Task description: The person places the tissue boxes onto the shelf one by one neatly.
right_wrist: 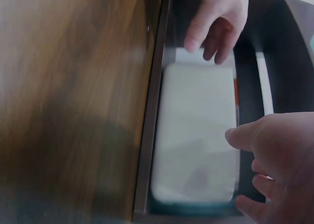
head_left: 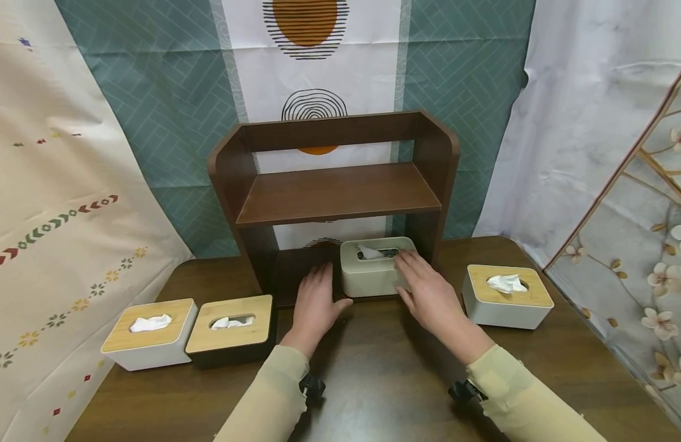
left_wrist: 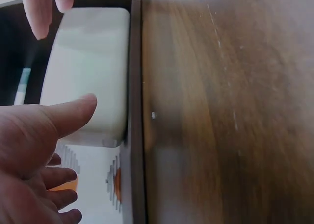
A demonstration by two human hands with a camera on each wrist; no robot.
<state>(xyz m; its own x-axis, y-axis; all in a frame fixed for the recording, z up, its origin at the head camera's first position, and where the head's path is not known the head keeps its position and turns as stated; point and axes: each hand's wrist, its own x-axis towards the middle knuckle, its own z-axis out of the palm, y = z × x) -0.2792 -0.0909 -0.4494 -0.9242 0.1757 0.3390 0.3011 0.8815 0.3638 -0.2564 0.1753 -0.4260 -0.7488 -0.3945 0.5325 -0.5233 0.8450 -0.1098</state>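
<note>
A pale grey-green tissue box [head_left: 373, 281] with a matching lid and a white tissue [head_left: 369, 252] in its slot sits in the right part of the lower level of a dark brown two-tier shelf [head_left: 340, 191]. To its left, my left hand [head_left: 316, 301] hovers apart from it, fingers extended and thumb out. The fingers of my right hand [head_left: 429, 291] lie at the box's right end, over the top edge; whether they touch it I cannot tell. In the right wrist view, the thumb of that hand [right_wrist: 279, 155] is close to the box's edge [right_wrist: 196, 131].
Two tissue boxes with wooden lids, one white [head_left: 150, 334] and one black [head_left: 230, 331], stand at the left of the brown table [head_left: 373, 380]. Another white one with a wooden lid [head_left: 506, 296] stands at the right. Patterned cloths [head_left: 169, 123] hang behind and at both sides.
</note>
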